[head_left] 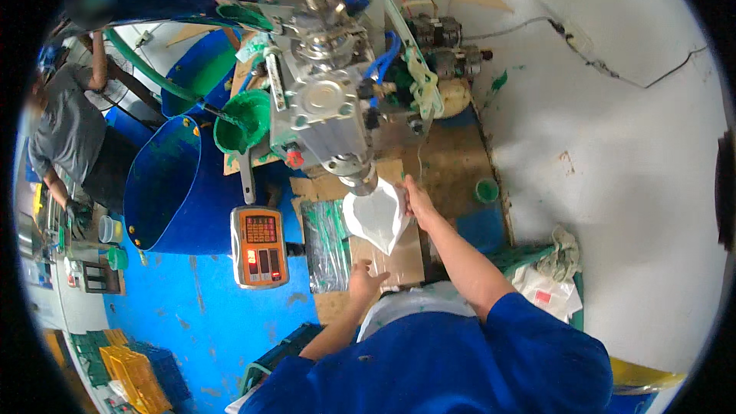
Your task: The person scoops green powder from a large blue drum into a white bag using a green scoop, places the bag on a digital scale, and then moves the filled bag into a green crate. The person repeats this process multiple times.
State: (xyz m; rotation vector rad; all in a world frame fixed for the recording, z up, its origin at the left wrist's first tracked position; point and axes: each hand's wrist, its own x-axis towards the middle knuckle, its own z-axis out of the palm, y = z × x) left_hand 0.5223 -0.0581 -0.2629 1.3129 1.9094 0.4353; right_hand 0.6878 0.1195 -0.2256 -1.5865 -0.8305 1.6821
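Beneath the metal nozzle [359,178] of a filling machine is a white open-mouthed pouch [389,239], its mouth facing up and narrowing to a point toward me. My right hand [416,204] is closed on the pouch's right edge. Lower down, my left hand [366,282] is empty with its fingers apart, over the brown cardboard [402,261] and short of the pouch's tip. To the left of the pouch lies a clear plastic sheet [326,245] smeared with green.
A scale [261,249] with a lit display stands left of the cardboard. Beyond it are a large blue tub [165,192] and a green-coated bucket [259,111]. A small green cup [486,191] sits at right. Another person [73,119] stands at far left.
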